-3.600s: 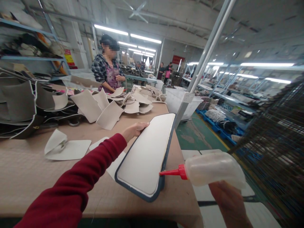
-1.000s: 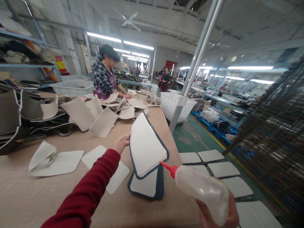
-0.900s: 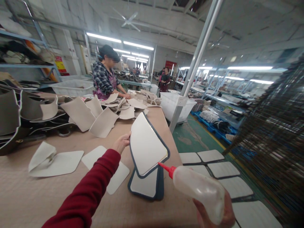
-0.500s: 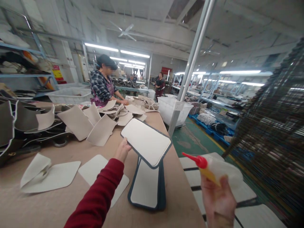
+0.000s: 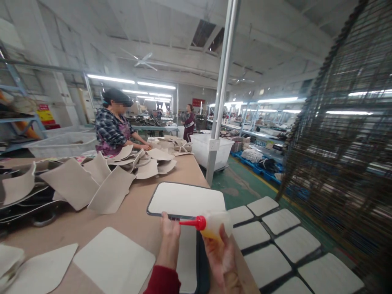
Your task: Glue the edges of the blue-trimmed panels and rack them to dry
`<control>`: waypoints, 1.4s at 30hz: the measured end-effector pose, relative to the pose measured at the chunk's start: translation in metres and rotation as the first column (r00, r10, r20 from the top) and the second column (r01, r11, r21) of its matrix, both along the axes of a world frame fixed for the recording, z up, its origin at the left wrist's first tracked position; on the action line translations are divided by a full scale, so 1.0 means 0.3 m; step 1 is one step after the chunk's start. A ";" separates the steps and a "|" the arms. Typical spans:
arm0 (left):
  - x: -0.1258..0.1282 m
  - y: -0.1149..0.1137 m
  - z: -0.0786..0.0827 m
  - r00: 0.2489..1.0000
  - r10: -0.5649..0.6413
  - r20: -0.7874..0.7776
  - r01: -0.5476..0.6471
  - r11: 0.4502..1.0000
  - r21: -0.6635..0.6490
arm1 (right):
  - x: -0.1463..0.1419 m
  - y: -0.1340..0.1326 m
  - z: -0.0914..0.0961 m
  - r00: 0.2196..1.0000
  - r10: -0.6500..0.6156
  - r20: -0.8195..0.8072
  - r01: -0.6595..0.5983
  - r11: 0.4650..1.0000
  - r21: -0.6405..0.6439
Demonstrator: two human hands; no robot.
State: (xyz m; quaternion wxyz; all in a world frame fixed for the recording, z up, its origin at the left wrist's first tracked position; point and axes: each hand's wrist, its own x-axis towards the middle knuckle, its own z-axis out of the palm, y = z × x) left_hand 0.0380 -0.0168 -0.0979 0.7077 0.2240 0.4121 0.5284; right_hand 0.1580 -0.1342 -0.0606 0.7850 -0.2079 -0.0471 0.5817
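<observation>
A pale panel (image 5: pixel 186 199) with a dark border is held up over the near corner of the brown table (image 5: pixel 130 224), its face turned up and its long edge towards the worker. The worker's left hand (image 5: pixel 169 234) pinches that near edge, fingers drawn in close. The right hand (image 5: pixel 221 253) is wrapped around a translucent squeeze bottle (image 5: pixel 216 224) with yellowish liquid in it, and its red nozzle (image 5: pixel 192 222) points at the left hand; from here I can't tell whether the tip touches. I can make out no label on the bottle. Under the held panel lies another dark-bordered panel (image 5: pixel 187 261), partly hidden by the hands.

Half a second ago the bottle was well off to the right and the panel was slanted; now the panel lies more level across, and the bottle has come in beside the left hand. The view has swung right, too.

A loose white sheet (image 5: pixel 114 259) lies left of the hands, and further up the table is a heap of curled beige pieces (image 5: pixel 112 190), where a co-worker in a checked shirt (image 5: pixel 105 126) reaches in. Pale panels (image 5: pixel 268 261) lie in rows to the right. The red banner (image 5: pixel 198 102) and the yellow-and-red sign (image 5: pixel 45 115) carry writing too small to read.
</observation>
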 end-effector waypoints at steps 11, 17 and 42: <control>-0.034 -0.204 -0.007 0.868 0.135 0.478 -0.081 0.988 -0.131 | 0.119 0.068 -0.076 0.984 -0.172 0.039 0.172 0.985 0.012; -0.187 -0.184 0.004 0.865 0.352 -0.358 -0.291 0.932 0.214 | 0.161 0.022 -0.083 0.978 -0.171 0.119 0.173 0.985 -0.005; -0.156 0.089 0.442 0.356 -0.420 -0.835 0.921 0.306 0.239 | 0.517 -0.207 0.279 0.571 -0.615 0.544 0.595 0.766 0.243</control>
